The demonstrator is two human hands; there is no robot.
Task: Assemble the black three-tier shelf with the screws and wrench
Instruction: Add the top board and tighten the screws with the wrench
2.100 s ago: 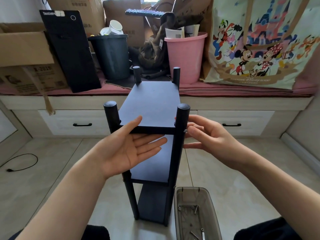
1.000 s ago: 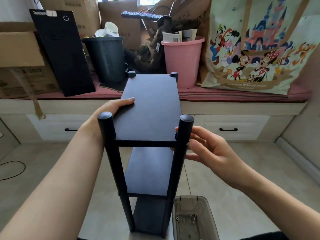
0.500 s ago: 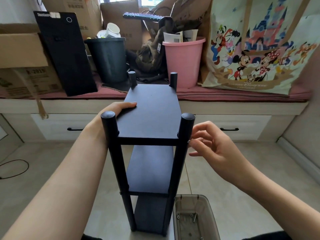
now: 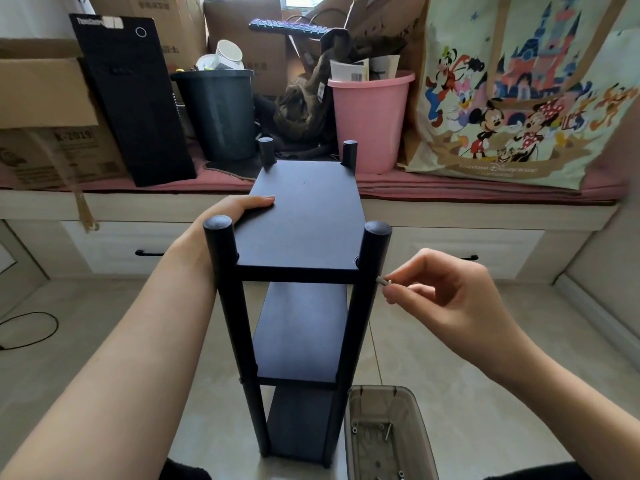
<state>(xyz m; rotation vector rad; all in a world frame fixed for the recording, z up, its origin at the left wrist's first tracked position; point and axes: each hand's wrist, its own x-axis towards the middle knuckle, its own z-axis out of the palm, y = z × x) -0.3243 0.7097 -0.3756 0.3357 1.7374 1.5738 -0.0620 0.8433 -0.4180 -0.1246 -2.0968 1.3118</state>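
Note:
The black three-tier shelf [image 4: 304, 230] stands upright on the tiled floor in front of me, with four round posts and three boards. My left hand [image 4: 225, 216] grips the left edge of the top board, fingers lying on its surface. My right hand [image 4: 446, 289] pinches a small silver screw [image 4: 382, 281] between thumb and forefinger at the outer side of the near right post [image 4: 370, 271], level with the top board. No wrench is visible.
A clear plastic bin [image 4: 388, 434] with several loose screws sits on the floor by the shelf's right foot. Behind stands a low bench with drawers [image 4: 450, 244] carrying cardboard boxes, a dark bin [image 4: 218, 112], a pink bucket [image 4: 370, 116] and a cartoon-printed bag [image 4: 519, 98]. A cable [image 4: 31, 330] lies left.
My left hand moved from under the front edge to the top board's left edge. My right hand left the post, then returned pinching a screw against the post's side.

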